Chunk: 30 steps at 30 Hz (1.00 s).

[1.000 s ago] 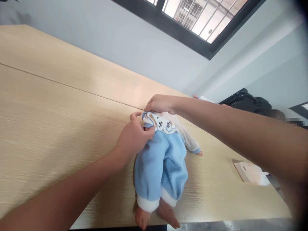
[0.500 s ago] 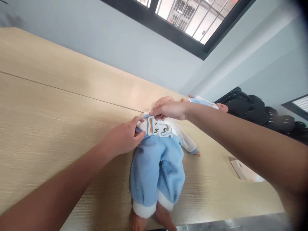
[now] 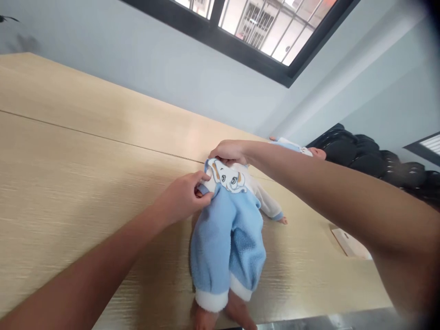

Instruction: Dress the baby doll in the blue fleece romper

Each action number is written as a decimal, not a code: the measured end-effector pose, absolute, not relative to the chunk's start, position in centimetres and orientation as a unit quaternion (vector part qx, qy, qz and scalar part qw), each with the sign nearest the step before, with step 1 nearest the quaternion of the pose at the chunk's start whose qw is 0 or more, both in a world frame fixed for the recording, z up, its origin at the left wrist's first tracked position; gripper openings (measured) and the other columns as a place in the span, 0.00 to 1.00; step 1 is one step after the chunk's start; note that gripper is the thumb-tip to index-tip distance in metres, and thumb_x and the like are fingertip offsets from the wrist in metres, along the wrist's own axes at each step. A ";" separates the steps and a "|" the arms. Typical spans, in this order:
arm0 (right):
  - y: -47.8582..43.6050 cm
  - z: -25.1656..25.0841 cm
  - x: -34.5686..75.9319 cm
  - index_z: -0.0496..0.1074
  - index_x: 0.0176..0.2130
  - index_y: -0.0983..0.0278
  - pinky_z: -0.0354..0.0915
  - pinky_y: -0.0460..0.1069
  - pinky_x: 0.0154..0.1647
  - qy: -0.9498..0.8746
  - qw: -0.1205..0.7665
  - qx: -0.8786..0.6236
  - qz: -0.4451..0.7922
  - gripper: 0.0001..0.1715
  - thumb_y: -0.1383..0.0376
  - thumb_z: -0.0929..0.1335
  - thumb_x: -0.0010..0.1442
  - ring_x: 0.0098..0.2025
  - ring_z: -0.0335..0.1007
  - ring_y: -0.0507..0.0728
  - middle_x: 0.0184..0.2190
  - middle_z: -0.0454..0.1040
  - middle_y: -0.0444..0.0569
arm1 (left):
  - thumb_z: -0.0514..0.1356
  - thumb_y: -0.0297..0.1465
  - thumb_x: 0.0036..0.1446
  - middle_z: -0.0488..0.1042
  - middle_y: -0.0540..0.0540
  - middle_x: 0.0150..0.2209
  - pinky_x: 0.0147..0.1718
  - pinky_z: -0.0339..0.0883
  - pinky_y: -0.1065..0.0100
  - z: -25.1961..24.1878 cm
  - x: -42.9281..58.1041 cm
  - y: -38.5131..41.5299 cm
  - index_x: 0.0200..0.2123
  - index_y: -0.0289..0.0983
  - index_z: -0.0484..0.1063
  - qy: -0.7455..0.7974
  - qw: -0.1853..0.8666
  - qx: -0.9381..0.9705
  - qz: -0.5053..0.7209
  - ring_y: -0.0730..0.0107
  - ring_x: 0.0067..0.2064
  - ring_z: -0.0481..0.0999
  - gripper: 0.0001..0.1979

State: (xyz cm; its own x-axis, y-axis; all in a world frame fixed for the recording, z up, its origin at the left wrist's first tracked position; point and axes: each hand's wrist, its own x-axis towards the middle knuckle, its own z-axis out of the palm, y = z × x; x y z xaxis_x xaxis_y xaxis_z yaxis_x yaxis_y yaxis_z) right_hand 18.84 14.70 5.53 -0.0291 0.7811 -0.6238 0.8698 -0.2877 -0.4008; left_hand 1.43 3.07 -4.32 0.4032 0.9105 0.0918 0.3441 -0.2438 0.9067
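Note:
A baby doll lies on its back on the wooden table, wearing light blue fleece overalls (image 3: 213, 243) with white ankle cuffs and an elephant-face bib (image 3: 228, 175). My left hand (image 3: 182, 195) pinches the cuff end of the doll's sleeve (image 3: 208, 185) at the left side of the bib. Over the doll's upper chest, my right hand (image 3: 231, 151) curls its fingers at the top edge of the overalls; the fingertips are partly hidden. The hand and forearm cover the doll's head. Its other white sleeve (image 3: 266, 201) stretches out to the right, and its bare feet (image 3: 206, 317) point toward me.
A second doll (image 3: 292, 145) in blue and white lies farther back on the wooden table (image 3: 103, 183). Black stacked chairs (image 3: 354, 151) stand beyond it. A flat pale box (image 3: 349, 243) sits at the right. The wall and barred window (image 3: 261, 27) rise behind.
My right hand has shifted left and curled over the top of the overalls, and the bib is pulled up at its left side. My left hand still pinches the sleeve.

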 end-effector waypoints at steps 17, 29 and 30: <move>12.4 6.7 25.3 0.71 0.33 0.62 0.50 0.45 0.18 0.538 -0.054 0.724 -0.428 0.10 0.60 0.72 0.63 0.22 0.56 0.50 0.23 0.65 0.45 | 0.65 0.44 0.62 0.71 0.50 0.32 0.25 0.70 0.70 -5.8 -3.8 7.5 0.52 0.39 0.71 0.359 0.678 0.573 0.286 0.73 0.28 0.71 0.21; 12.4 5.8 25.8 0.73 0.37 0.64 0.55 0.45 0.24 0.657 -0.008 0.640 -0.398 0.12 0.57 0.72 0.64 0.25 0.59 0.50 0.26 0.65 0.43 | 0.57 0.46 0.62 0.72 0.49 0.32 0.25 0.63 0.68 -6.0 -4.2 7.8 0.51 0.38 0.72 0.447 0.572 0.642 0.246 0.69 0.27 0.70 0.21; 11.7 5.7 25.8 0.74 0.40 0.64 0.60 0.46 0.28 0.695 0.006 0.632 -0.342 0.13 0.56 0.72 0.65 0.28 0.64 0.52 0.29 0.69 0.45 | 0.56 0.48 0.63 0.74 0.48 0.34 0.27 0.64 0.67 -6.1 -4.2 7.8 0.51 0.38 0.72 0.454 0.537 0.669 0.239 0.67 0.29 0.72 0.22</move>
State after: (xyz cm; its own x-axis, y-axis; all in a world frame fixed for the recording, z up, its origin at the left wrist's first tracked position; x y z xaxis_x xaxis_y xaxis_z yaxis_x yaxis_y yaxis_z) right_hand 25.75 11.74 5.71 -0.2005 0.8745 -0.4416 0.8833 -0.0336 -0.4677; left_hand -4.16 7.79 -6.12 0.4736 0.8646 -0.1681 0.3508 -0.0100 0.9364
